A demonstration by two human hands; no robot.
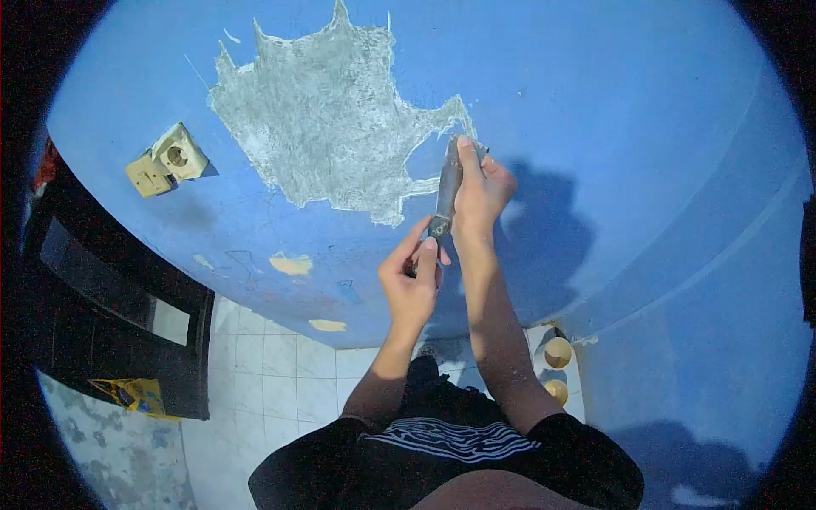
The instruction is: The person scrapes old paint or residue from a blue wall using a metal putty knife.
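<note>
A scraper-like tool (450, 189) with a long flat grey blade and a dark handle is held in front of the blue wall (612, 76). My left hand (411, 276) is closed around its dark handle at the lower end. My right hand (482, 194) grips the upper part of the blade, with a finger lying along its tip. Just left of the blade is the right edge of a large bare grey patch (323, 119), with jagged whitish borders where the paint is gone.
A socket (178, 155) and a switch (150, 174) are on the wall at left. Below are small cream patches (291, 265). Dark furniture (102, 289) with a yellow bag (140, 395) stands at lower left. Two round containers (558, 353) sit on the tiled floor (280, 374) at lower right.
</note>
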